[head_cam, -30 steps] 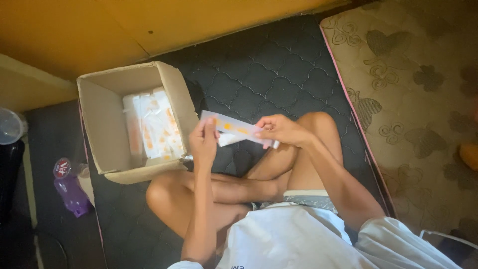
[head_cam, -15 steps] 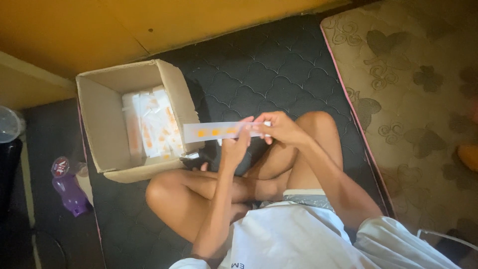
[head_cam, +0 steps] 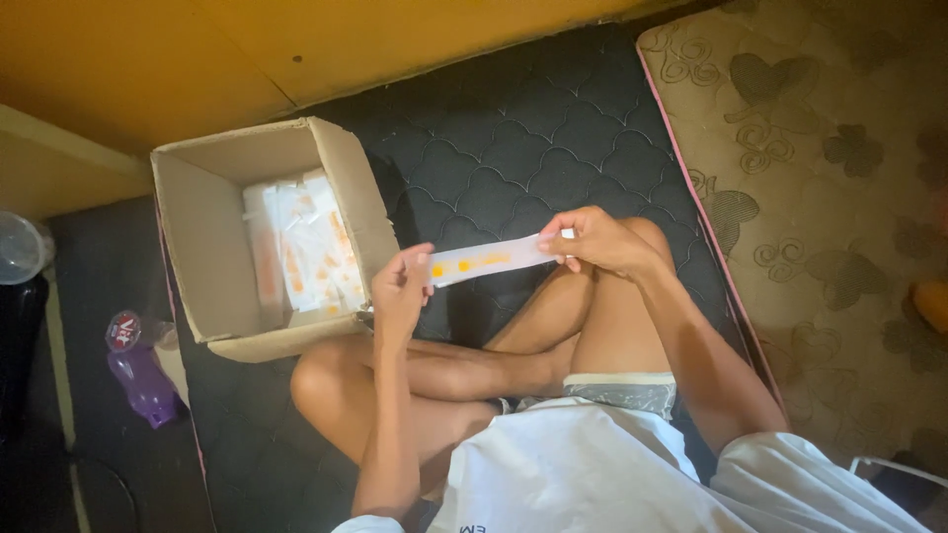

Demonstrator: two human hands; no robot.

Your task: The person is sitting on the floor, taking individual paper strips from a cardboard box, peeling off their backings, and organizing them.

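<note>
Holding the long white strip (head_cam: 486,263) taut between both hands looks like the step in hand, and doing it well probably means keeping an even pull from each end so the thin piece stays flat and does not crease or twist along its orange-dotted middle. The left hand (head_cam: 400,288) pinches the strip's nine o'clock end, fingers curled tight around it with the thumb on top; the right hand (head_cam: 595,240) grips the three o'clock end, fingers closed over the edge. The strip hangs in the air above the crossed legs, over the dark quilted mattress (head_cam: 513,138). At about nine o'clock from the left hand sits an open cardboard box (head_cam: 212,257) with white and orange packets (head_cam: 301,247) inside.
</note>
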